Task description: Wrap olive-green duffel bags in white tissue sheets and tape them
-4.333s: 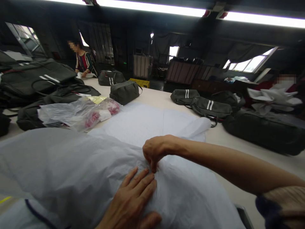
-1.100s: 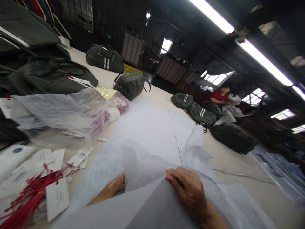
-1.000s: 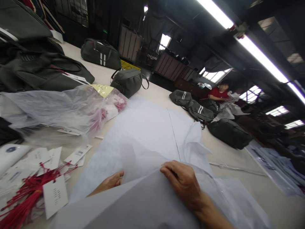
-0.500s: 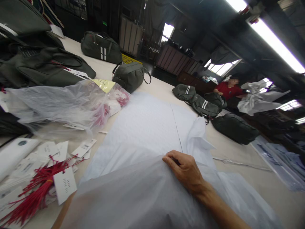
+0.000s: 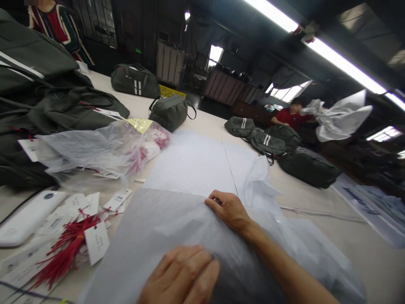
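Note:
A translucent plastic sheet or bag spreads across the near middle, over white paper on the table. My right hand pinches the sheet's far edge between thumb and fingers. Nearer to me, my left hand is over the same sheet, its fingers bent and together; whether it grips any of the plastic is hidden. Dark shadow shows through the sheet beneath my right forearm. To the left lie white tags with red strings.
Dark green bags stand at the back, with more to the right and a pile at left. A crumpled clear bag and white device lie left. One person is far right, another far left.
My left hand has come into view above the sheet. My right hand still pinches the edge, which now lies flatter and straighter to the left. A person has appeared at the upper left.

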Demonstrator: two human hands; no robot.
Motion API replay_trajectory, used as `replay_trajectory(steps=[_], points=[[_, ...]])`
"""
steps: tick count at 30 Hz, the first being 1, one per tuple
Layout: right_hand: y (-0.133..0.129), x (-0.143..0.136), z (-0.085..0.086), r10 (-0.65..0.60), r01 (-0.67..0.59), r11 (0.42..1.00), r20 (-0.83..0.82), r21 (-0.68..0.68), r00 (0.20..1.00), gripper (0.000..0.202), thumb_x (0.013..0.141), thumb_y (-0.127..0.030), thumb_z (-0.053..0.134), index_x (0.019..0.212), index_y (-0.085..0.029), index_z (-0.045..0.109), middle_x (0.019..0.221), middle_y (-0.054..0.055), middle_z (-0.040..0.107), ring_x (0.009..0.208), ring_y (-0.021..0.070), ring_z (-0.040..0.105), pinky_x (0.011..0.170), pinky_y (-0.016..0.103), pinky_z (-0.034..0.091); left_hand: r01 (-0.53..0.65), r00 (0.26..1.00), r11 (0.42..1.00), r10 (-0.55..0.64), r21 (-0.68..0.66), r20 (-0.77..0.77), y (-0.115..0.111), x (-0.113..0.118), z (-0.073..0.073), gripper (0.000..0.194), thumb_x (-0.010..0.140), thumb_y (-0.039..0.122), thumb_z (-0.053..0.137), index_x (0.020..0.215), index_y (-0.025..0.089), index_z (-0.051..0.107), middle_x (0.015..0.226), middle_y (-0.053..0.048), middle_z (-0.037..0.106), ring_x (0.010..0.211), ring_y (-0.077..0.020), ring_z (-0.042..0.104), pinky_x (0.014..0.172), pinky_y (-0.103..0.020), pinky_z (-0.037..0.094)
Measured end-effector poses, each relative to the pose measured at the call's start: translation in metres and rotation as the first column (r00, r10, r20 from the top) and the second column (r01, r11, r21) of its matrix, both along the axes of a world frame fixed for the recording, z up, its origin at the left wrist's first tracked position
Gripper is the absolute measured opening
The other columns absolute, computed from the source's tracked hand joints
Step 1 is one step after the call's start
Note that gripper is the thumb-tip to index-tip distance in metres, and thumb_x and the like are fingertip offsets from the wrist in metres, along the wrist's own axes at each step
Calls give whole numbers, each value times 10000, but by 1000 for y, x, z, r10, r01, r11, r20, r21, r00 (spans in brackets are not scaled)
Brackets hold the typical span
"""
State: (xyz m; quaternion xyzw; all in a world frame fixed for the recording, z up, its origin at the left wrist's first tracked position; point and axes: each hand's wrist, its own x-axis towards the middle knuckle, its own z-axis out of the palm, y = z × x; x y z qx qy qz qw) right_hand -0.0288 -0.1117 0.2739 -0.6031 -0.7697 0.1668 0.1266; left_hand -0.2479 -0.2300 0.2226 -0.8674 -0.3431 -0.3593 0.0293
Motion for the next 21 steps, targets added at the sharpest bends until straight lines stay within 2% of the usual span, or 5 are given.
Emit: replay_trajectory(steps=[4,8,13,16,21], points=[[0,-5,1,7,-7,1000,33,4,999,210,899,-412,578,875,-256,717,784,-3,725,722,147,623,674,249,400,-82,992,990,92,119,-87,30,48,-2,584,906,569,495,1319,159,546,1330,-101,617,1220,-293,565,945,-436,518],[11,-6,1,-15,15,998,-12,-60,1000,206,871,-424,601,869,-263,731,784,-9,726,741,156,626,684,258,423,-255,956,966,247,-37,-157,47,67,-4,530,904,476,559,1314,139,551,1282,-134,642,1122,-298,615,862,-427,540],[-1,26,46,74,-87,996,-315,-29,946,414,952,-478,456,1230,-229,634,1205,49,682,1062,192,625,937,326,462,-367,903,904,290,-217,-318,50,73,20,420,936,394,535,1296,180,569,1153,-104,678,1023,-283,626,831,-439,540],[-40,59,70,133,-104,985,-224,138,966,554,975,-561,367,1421,-248,462,1480,64,471,1358,218,419,1151,402,280,-384,891,893,292,-235,-349,50,76,28,426,952,391,500,1312,169,553,1147,-106,661,1043,-285,605,856,-438,529],[-84,87,39,115,-111,993,77,-48,990,670,943,-659,330,1490,-273,343,1574,84,305,1462,275,231,1193,509,102,-410,863,880,288,-242,-415,51,75,35,452,970,382,442,1350,146,507,1177,-127,633,1066,-298,585,874,-436,513]])
